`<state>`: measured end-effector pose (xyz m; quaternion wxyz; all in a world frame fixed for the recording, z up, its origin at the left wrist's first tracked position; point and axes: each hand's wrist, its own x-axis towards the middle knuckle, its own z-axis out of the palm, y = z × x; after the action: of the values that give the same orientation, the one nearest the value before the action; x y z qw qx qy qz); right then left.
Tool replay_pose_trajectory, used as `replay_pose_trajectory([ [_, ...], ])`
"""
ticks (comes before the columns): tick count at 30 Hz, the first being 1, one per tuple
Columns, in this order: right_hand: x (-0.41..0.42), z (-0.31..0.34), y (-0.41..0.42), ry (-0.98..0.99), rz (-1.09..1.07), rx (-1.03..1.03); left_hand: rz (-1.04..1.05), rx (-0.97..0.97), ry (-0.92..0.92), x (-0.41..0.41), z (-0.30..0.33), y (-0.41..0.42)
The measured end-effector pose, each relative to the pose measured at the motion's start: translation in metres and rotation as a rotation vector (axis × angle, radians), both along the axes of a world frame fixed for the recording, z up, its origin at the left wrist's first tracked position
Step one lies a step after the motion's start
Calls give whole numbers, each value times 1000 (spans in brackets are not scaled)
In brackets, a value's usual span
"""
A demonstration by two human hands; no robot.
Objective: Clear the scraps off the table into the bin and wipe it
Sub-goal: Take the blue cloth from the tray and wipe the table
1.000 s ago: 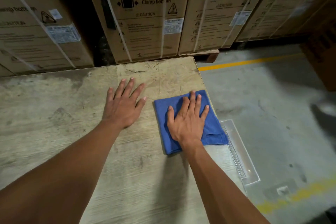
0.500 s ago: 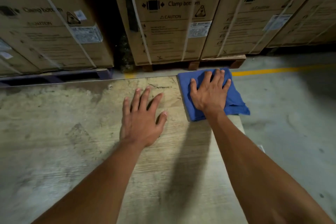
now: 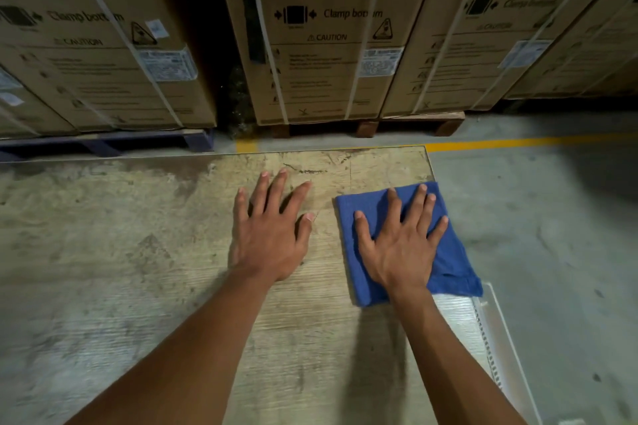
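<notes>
A folded blue cloth (image 3: 448, 252) lies near the right edge of the worn wooden table (image 3: 138, 269), its right side hanging slightly past the edge. My right hand (image 3: 400, 245) presses flat on the cloth, fingers spread. To the left of the cloth, my left hand (image 3: 272, 231) rests flat on the bare tabletop with fingers apart and holds nothing. No scraps or bin show in view.
Strapped cardboard washing-machine boxes (image 3: 328, 34) on pallets stand just beyond the table's far edge. A clear spiral-bound cover (image 3: 497, 338) sticks out past the table's right edge. Grey concrete floor with a yellow line (image 3: 518, 143) lies to the right.
My right hand has slid the blue cloth back toward me from the table's far right corner, along the right edge. My left hand stays flat on the table.
</notes>
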<state>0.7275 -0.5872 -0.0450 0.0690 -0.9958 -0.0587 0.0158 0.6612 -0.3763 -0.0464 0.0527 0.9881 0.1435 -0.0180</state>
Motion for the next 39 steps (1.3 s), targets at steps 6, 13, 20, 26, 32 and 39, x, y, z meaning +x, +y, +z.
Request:
replay_pose_trajectory([
  [6,57,7,20,32,7,9,-10,-10,-5,0,1,1],
  [13,84,8,38,65,21,-11,-20,-37,-24,0,2,3],
  [20,-63,-2,66,-24,154,-36,3,-133,-51,-1,7,10],
  [26,-56,3,80,25,163,-26,20,-119,-105,-26,9,45],
  [32,26,6,119,56,224,0,272,-32,1,-46,-3,80],
  [39,45,2,142,69,174,-6,283,-4,-8,-43,-3,77],
])
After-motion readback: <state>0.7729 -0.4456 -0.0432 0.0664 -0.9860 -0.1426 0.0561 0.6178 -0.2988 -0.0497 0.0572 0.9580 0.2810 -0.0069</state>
